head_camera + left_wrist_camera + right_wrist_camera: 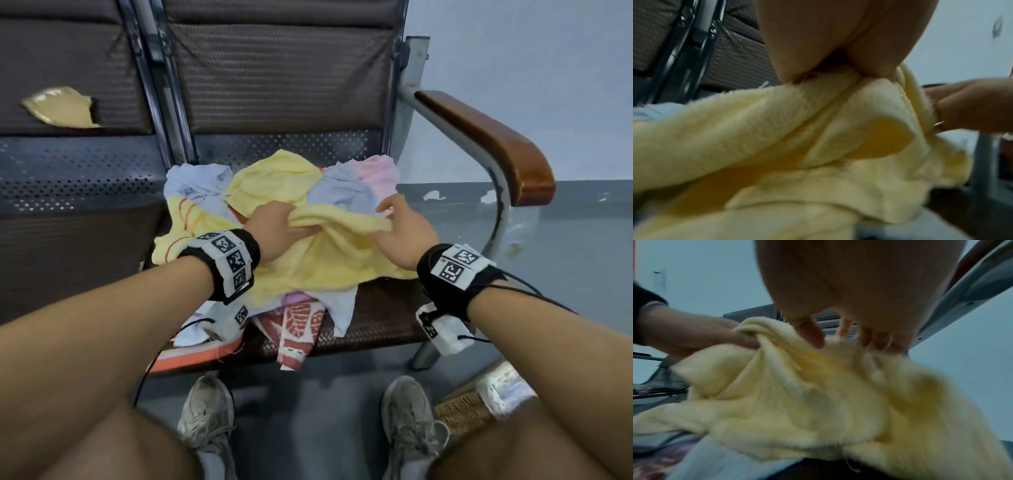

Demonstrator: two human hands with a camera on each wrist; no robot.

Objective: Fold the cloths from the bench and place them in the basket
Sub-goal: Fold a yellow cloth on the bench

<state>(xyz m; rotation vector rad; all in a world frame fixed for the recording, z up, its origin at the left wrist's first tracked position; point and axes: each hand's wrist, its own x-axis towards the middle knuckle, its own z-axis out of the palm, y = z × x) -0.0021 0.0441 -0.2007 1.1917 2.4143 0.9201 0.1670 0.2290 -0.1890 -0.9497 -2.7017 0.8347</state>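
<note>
A pile of cloths lies on the bench seat [376, 318] in the head view. On top is a pale yellow terry cloth [325, 260], also filling the left wrist view [777, 129] and the right wrist view [818, 402]. My left hand [291, 222] pinches a bunched fold of it between thumb and fingers [838, 48]. My right hand [390, 219] is at the cloth's right edge, fingers spread and touching the fabric, thumb [812, 335] lifted apart. A woven basket [472, 407] stands on the floor at the lower right.
Under and behind the yellow cloth lie a blue cloth [195, 181], a pink one [380, 171], a red patterned one [298, 325] hanging over the seat front, and an orange-edged one [191, 356]. A brown armrest [496, 147] bounds the seat's right side. My shoes [407, 421] stand below.
</note>
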